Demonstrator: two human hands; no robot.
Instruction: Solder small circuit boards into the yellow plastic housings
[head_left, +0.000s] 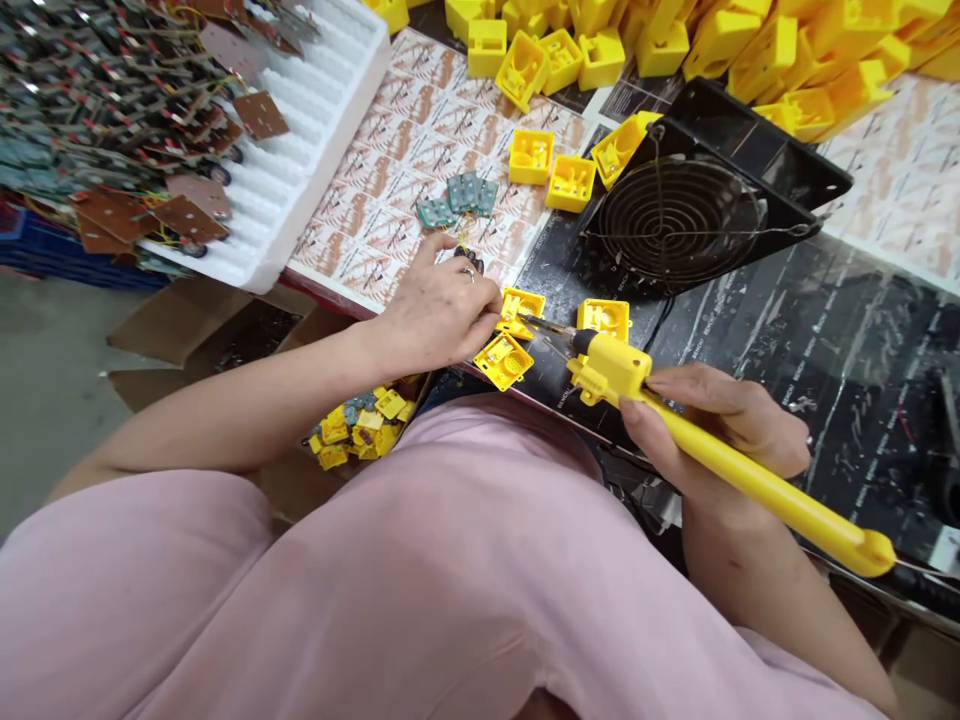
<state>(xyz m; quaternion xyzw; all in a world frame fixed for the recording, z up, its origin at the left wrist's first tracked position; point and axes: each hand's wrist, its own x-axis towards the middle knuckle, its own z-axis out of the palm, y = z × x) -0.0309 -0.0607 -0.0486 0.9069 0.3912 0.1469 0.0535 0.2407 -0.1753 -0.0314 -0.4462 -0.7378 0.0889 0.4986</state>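
Pink shirt (420, 560) fronts the surface (750, 340); at its near edge, left hand (439, 310) pinches a yellow case (523, 303), likely light, stiff, best held by its walls; right hand (739, 420) grips a soldering iron (697, 435).

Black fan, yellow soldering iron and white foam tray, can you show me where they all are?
Black fan (686, 205): head view, on its round wire grille.
Yellow soldering iron (750, 468): head view, on its long handle.
White foam tray (330, 150): head view, on its side nearest the fan.
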